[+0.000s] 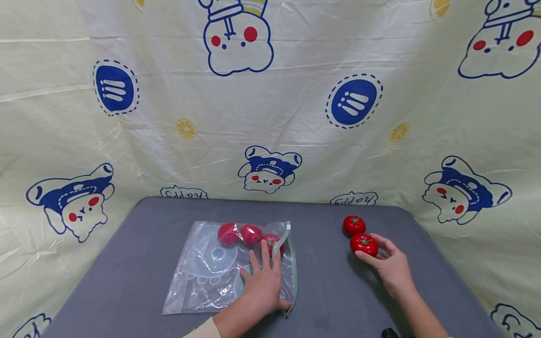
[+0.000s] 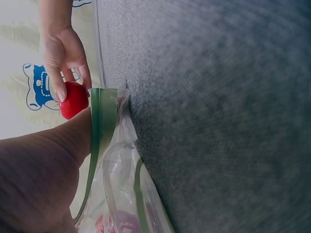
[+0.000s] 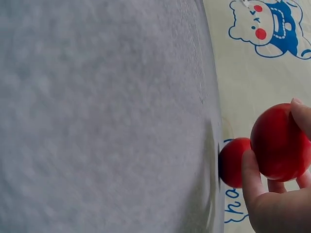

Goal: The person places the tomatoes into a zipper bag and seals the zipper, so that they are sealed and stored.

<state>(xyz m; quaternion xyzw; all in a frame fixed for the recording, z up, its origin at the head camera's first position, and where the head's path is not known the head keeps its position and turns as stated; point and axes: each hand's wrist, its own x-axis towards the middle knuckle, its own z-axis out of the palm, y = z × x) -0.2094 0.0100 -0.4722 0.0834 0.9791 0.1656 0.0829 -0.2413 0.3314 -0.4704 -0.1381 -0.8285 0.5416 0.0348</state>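
From afar, I see the right hand [image 1: 393, 270] pinching a glossy, round red tomato [image 1: 364, 245] above the grey tabletop [image 1: 323, 272], near a second red tomato [image 1: 354, 225] close to the far edge. A broad stretch of grey separates that grip from the left hand [image 1: 263, 284], resting fingers spread on a transparent plastic bag [image 1: 196, 293], its green-edged mouth [image 2: 97, 126] rightward, round red objects [image 1: 228, 234] inside.

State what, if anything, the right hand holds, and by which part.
The right hand holds the nearer loose tomato by its sides, leaving its green calyx uncovered.
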